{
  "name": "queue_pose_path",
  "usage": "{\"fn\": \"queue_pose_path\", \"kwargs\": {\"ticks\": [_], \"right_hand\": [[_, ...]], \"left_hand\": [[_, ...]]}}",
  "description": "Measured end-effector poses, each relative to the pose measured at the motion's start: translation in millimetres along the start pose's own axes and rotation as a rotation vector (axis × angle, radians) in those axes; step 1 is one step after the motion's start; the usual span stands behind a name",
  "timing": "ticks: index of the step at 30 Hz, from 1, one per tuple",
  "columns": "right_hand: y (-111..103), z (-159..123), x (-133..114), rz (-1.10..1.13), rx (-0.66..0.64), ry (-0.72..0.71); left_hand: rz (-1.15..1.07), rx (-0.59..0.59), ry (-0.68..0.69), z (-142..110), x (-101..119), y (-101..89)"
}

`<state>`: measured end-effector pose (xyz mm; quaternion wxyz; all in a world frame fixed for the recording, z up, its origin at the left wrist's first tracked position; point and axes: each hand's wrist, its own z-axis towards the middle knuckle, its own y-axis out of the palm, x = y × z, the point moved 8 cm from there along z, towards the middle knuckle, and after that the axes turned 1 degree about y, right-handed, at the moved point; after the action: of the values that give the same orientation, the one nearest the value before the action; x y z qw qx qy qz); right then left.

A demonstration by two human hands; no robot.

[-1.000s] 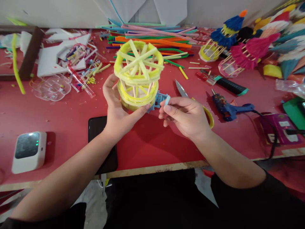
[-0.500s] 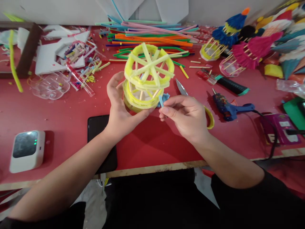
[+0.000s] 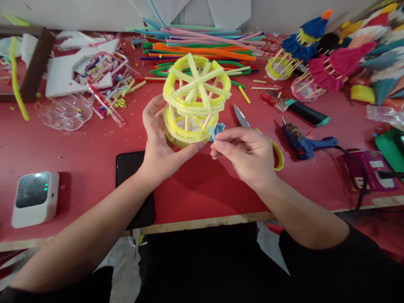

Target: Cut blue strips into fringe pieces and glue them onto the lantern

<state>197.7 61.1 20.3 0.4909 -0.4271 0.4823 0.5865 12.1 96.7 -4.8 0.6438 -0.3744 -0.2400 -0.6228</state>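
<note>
A yellow two-tier round craft frame (image 3: 197, 88) of fuzzy strips and wooden sticks is tilted toward me, its spoked wheel uppermost. My left hand (image 3: 159, 141) is wrapped round its lower ring, fingers behind and thumb in front. Between thumb and forefinger, my right hand (image 3: 244, 149) pinches a short light-blue strip (image 3: 212, 134) close to the lower ring's right side; whether it touches the ring I cannot tell. Behind it lies a blue latticed piece (image 3: 220, 127), partly hidden. Scissors with yellow handles (image 3: 277, 155) lie beside my right hand, partly covered by it.
A hot glue gun (image 3: 303, 139) and a utility knife (image 3: 306, 111) lie to the right. Pipe cleaners (image 3: 202, 46) are heaped at the back. Dolls in pleated paper (image 3: 328, 69) stand far right. A phone (image 3: 135, 189) and a white device (image 3: 36, 198) are nearer, on the left.
The craft frame and my left hand have shifted slightly right. My right hand has brought the blue strip left to the lower ring, turning it to lean the other way.
</note>
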Motion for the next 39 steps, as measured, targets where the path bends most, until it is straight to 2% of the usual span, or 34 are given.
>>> {"fn": "queue_pose_path", "kwargs": {"ticks": [4,8,11,15,18,21,23,25,29,34,39], "right_hand": [[-2.6,0.4,0.6,0.017,0.014,0.012],[-11.0,4.4,7.0,0.004,0.084,0.069],[-16.2,6.1,10.0,-0.065,0.132,0.083],[-17.3,5.5,4.5,-0.269,0.129,0.017],[-6.6,4.6,-5.2,-0.554,-0.01,-0.126],[12.6,-0.8,-7.5,-0.788,-0.251,-0.308],[20.2,-4.3,-0.9,-0.899,-0.377,-0.348],[21.1,-4.8,5.5,-0.971,-0.426,-0.333],[16.6,-2.4,2.3,-0.95,-0.405,-0.327],[14.9,-0.3,-9.9,-1.011,-0.269,-0.469],[26.0,4.1,7.5,-1.137,-0.251,-0.476]], "left_hand": [[-0.109,-0.043,-0.085,0.9,-8.7,-4.4],[-0.101,0.072,-0.008,4.4,-22.2,-24.2],[-0.065,0.148,-0.006,4.1,-35.3,-36.7],[-0.12,0.129,-0.09,2.2,-44.2,-37.6],[-0.139,0.119,-0.084,2.1,-40.7,-36.3],[-0.135,0.11,-0.074,2.6,-39.7,-35.7],[-0.129,0.103,-0.07,2.8,-40.8,-36.0],[-0.12,0.098,-0.066,2.6,-42.3,-36.7],[-0.105,0.094,-0.086,1.8,-45.6,-37.7],[-0.146,0.079,-0.089,3.2,-43.1,-34.6],[-0.14,0.111,-0.101,4.4,-41.0,-33.0]]}}
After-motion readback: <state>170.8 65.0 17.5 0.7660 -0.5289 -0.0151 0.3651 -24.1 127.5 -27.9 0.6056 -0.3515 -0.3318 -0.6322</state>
